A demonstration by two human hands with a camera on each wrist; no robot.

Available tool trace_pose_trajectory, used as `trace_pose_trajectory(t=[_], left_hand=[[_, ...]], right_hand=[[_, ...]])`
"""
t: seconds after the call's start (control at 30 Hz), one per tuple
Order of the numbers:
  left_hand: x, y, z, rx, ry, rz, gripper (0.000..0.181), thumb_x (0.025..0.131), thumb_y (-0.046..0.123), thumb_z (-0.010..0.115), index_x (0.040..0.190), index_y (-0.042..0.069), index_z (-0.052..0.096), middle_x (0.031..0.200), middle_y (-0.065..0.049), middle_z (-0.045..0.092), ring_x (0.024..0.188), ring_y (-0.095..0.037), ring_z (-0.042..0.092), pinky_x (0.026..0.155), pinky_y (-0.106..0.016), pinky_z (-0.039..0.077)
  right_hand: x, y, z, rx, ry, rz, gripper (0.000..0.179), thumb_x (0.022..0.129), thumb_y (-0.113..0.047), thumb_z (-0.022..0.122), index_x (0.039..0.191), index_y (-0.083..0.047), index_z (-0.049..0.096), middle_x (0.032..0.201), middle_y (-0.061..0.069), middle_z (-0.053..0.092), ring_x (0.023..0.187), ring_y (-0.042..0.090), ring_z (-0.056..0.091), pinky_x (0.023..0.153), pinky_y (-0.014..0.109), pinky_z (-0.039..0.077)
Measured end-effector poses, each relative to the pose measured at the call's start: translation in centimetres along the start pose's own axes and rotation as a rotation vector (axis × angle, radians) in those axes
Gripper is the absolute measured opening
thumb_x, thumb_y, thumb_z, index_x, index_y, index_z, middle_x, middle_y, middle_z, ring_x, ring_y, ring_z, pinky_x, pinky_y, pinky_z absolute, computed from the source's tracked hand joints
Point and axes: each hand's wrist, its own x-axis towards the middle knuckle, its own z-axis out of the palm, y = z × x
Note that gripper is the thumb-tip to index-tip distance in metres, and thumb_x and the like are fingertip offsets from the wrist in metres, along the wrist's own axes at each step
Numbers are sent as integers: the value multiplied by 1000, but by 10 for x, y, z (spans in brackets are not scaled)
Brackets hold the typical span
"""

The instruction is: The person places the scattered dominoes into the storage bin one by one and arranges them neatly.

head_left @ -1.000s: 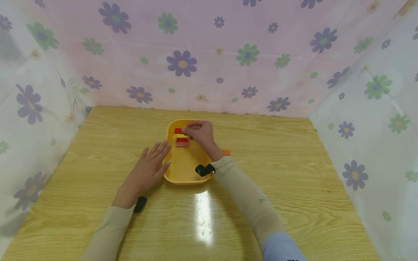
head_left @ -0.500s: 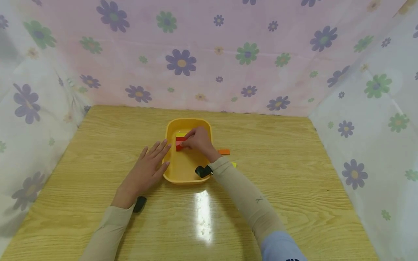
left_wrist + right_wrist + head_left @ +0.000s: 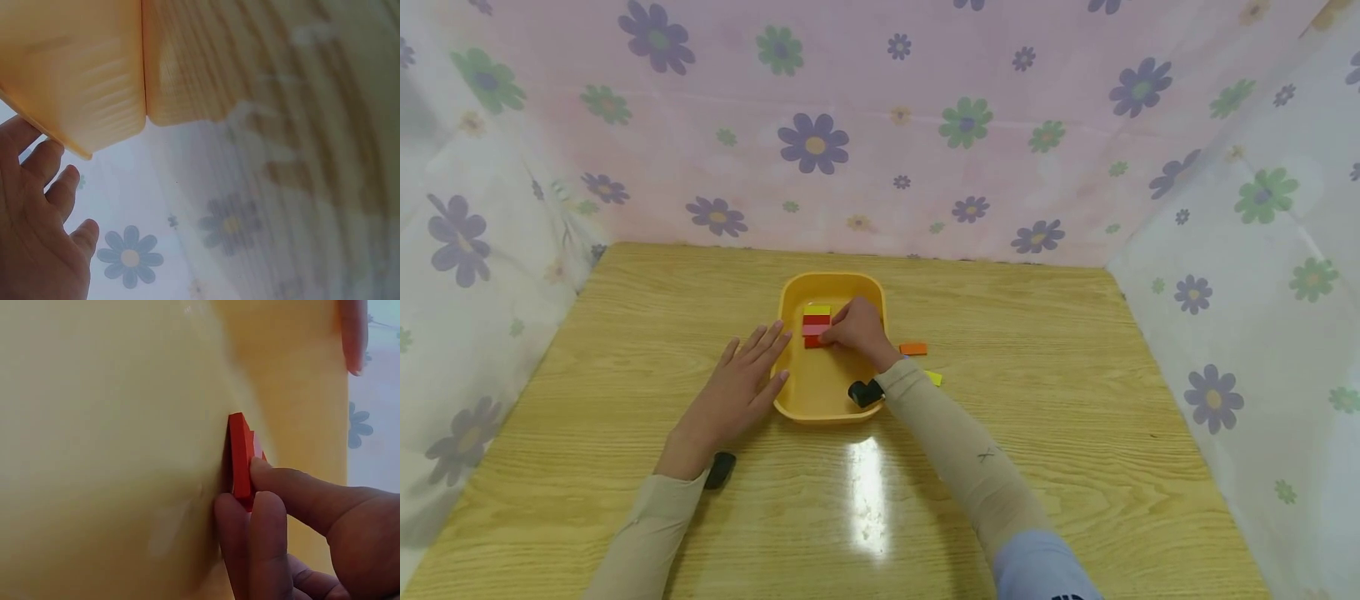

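Note:
A yellow plastic tray (image 3: 816, 383) stands on the table, holding a short row of small flat blocks. From the far end come a yellow block (image 3: 817, 309), a red block (image 3: 816, 320) and a pink block (image 3: 814, 330). At the row's near end is another red block (image 3: 812, 342), lying against the pink one. My right hand (image 3: 859, 327) reaches into the tray and pinches this near red block (image 3: 240, 456) between thumb and fingers. With fingers spread fairly straight, my left hand (image 3: 733, 390) touches the tray's left rim; the left wrist view shows its fingertips there.
Right of the tray, an orange block (image 3: 913, 349) and a yellow block (image 3: 934, 378) lie on the wooden table (image 3: 1045, 417), the yellow one partly behind the right sleeve. A flowered curtain (image 3: 880, 158) borders the back and sides.
The right hand has come nearer, bringing a red block from the far end of the row to its near end, against the pink block. The left hand has stayed at the rim.

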Motion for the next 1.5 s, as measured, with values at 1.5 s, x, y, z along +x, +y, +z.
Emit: trace_pose_trajectory(t=[1.5], left_hand=[[0, 2, -1, -10, 19, 3, 60, 107, 31, 50, 161, 11, 31, 170, -9, 21, 156, -38, 17, 123, -65, 7]], right_hand=[[0, 2, 3, 27, 55, -12, 21, 79, -12, 88, 83, 3, 74, 71, 8, 66, 58, 17, 59, 52, 20, 48]])
